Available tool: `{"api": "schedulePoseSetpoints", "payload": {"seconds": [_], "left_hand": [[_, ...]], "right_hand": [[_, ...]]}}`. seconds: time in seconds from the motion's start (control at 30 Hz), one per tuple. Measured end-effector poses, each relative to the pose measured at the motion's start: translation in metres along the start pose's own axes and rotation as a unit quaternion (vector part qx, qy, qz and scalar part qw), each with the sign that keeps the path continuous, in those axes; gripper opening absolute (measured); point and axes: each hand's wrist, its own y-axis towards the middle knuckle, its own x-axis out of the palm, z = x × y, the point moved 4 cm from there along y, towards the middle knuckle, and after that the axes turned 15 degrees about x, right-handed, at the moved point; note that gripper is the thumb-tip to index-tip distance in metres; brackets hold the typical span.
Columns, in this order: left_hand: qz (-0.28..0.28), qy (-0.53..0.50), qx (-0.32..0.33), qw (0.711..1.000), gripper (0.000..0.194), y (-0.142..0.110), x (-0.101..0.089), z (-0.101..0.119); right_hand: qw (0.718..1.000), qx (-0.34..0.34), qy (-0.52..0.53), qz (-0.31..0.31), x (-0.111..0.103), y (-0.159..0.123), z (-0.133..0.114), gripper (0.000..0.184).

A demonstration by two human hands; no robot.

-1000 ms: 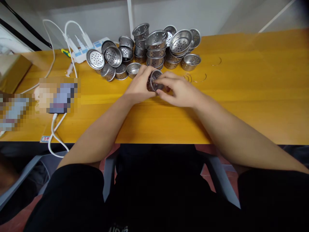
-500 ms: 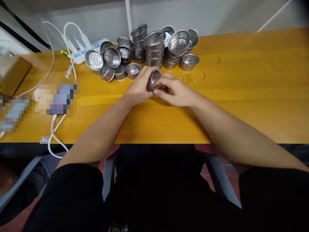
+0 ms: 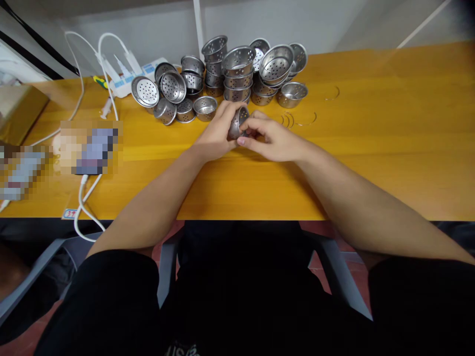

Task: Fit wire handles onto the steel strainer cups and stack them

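Observation:
A small perforated metal strainer basket is tilted on its side between my hands, its opening turned toward the right. My left hand wraps around its outside, fingers over the top and thumb below. At the rim, the fingers and thumb of my right hand are pinched together against the basket's edge. Whether a thin strip also lies between those fingertips is hidden. Just behind my hands, a single upright strainer basket stands beside a stack of strainer baskets.
More strainer baskets lie heaped at the back left. Thin curved metal strips lie right of my hands. A power strip with white cables, a blurred phone and a cardboard box occupy the left side of the wooden table.
The held strainer basket has turned slightly in my left hand. My right fingers have shifted a little along its rim; both arms stay nearly in place.

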Motion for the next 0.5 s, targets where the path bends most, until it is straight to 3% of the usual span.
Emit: {"api": "schedulePoseSetpoints", "payload": {"seconds": [0.17, 0.37, 0.5], "left_hand": [[-0.008, 0.002, -0.007, 1.0, 0.094, -0.001, 0.004, -0.006], [-0.022, -0.01, -0.009, 1.0, 0.092, 0.001, 0.012, -0.014], [-0.033, -0.001, -0.031, 0.999, 0.085, 0.002, 0.01, -0.007]], "right_hand": [[0.999, 0.032, 0.039, 0.01, -0.002, 0.002, 0.007, 0.081], [0.993, 0.073, 0.018, 0.095, -0.016, 0.004, 0.014, 0.088], [0.992, 0.112, 0.039, 0.035, -0.016, 0.003, 0.011, 0.091]]}}
